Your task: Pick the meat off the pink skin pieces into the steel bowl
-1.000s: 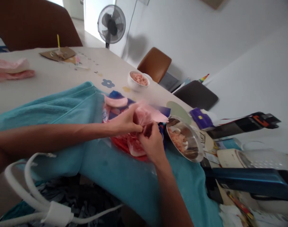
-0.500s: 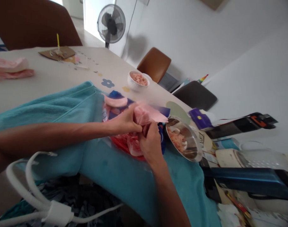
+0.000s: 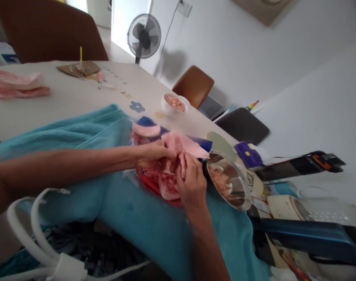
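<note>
Pink fruit piece (image 3: pixel 182 166): where does it lie against the hands?

Between them, touching both. Start from the left, though.

All right. At the far left of the worktop (image 3: pixel 78 97) there's folded pink peel (image 3: pixel 22 84), well apart from either hand. Right of that, brown cardboard (image 3: pixel 91 69) with a thin yellow stick (image 3: pixel 81 54) rising from it.

And the left hand (image 3: pixel 156 154)?

It reaches in over the teal cloth (image 3: pixel 122 207), thumb and fingers drawn together in a pinch on the piece's left edge. Some of its fingertips are hidden.

What's beneath?

Red wrapping (image 3: pixel 150 186), with more pink flesh (image 3: pixel 168 185) on it, nearer the person than the piece. A paler pink sheet (image 3: pixel 189 144) spreads just beyond the fingers; whether it joins the piece, I can't tell.

Farther back?

A white bowl (image 3: pixel 168 110) of pink pulp (image 3: pixel 175 103), upright on the worktop, well apart from the hands.

Then the right hand (image 3: pixel 192 179).

Its fingers are curled, nearly closed, around the piece's right side, so the piece sits just left of the palm.

And on the right?

A metal bowl (image 3: pixel 242 191), just beside the right hand, with pulp inside. Past it, a purple packet (image 3: pixel 252 159).
</note>
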